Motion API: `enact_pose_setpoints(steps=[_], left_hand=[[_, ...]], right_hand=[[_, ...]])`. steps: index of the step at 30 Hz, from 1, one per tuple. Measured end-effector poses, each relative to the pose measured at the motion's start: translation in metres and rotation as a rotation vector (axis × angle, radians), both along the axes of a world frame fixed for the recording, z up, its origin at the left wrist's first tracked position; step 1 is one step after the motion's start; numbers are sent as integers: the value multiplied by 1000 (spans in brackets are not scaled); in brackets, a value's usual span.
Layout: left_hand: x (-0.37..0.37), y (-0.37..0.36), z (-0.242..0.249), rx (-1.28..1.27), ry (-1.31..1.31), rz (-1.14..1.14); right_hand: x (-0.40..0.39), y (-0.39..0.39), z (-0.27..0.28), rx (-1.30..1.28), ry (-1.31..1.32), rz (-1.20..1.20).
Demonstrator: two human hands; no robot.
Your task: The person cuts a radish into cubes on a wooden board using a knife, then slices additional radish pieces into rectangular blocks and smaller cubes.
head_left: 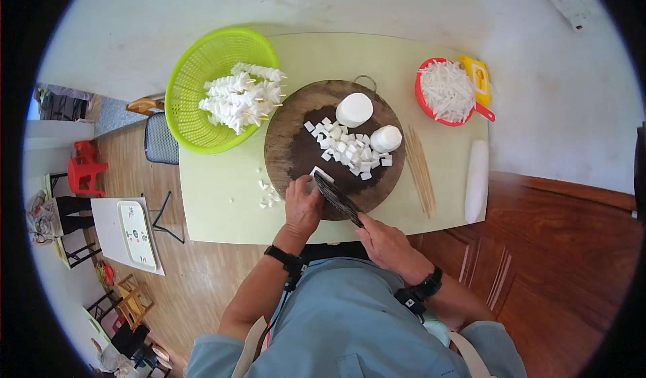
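My right hand (389, 245) is closed around the handle of a dark-bladed kitchen knife (338, 198). The blade slants up and left over the near part of a round wooden chopping board (286, 142). At its tip, my left hand (303, 206) has its fingers bent against a small white radish piece (322, 174), partly hidden by blade and fingers. Beyond them lies a heap of white radish cubes (346, 148). Two thick radish chunks, a larger chunk (354, 110) and a smaller chunk (386, 139), stand on the board's far and right side.
A green basket (185, 109) holds skewered white pieces (242, 95) at far left. Thin wooden skewers (419, 170) and a whole white radish (476, 181) lie right. A red strainer (441, 120) of white strips stands by a yellow packet (476, 80). White scraps (268, 195) lie left of the board.
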State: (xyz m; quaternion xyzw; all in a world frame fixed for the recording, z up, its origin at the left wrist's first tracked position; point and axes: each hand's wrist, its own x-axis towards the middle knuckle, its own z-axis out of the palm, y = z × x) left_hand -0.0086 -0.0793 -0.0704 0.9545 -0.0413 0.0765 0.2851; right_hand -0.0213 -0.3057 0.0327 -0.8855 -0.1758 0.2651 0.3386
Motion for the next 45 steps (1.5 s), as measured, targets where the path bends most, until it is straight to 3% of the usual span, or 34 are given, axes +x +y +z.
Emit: enact_pose_setpoints(steps=[8,10,28,38,40,45], left_hand=[[0,3,-4,-18,-28,-32],[-1,4,-7,-17,-34,-32],[-13,3,-16,33,-52,-55],[-17,7,-24,107,-31,-63],[-16,5,-25,99,-59,-48],[-12,3,-20,120,-71,-23]], right_hand=[[1,4,5,-50,61,33],[-3,4,-1,-5,-69,12],[-26,18,-6,-78,-89,-25],[6,35,-19,-128,-210,3],[11,38,-15,-194,-130,-11],[6,30,-21,-97,-198,-31]])
